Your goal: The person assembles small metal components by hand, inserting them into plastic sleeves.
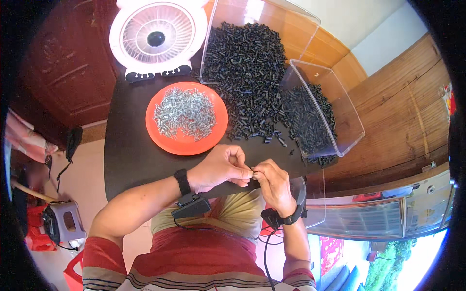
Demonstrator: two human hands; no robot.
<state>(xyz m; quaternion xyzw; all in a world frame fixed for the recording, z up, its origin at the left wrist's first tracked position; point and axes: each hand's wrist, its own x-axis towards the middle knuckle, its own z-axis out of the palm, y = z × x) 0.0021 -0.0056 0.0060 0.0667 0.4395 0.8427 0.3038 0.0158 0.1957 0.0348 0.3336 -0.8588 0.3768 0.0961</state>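
My left hand and my right hand meet at the near edge of the dark table, with thumbs and forefingers pinched together. Between their fingertips a small black piece barely shows; most of it is covered by the fingers. Just beyond my left hand stands an orange-red plate heaped with small silvery metal screws or pins. Farther off, a large heap of short black tubular pieces spreads over the table, a few lying loose near my right hand.
A white and pink fan stands at the back left. One clear plastic bin lies behind the black heap; another clear bin with black pieces sits at the right. Straps with black devices and cables are on my wrists.
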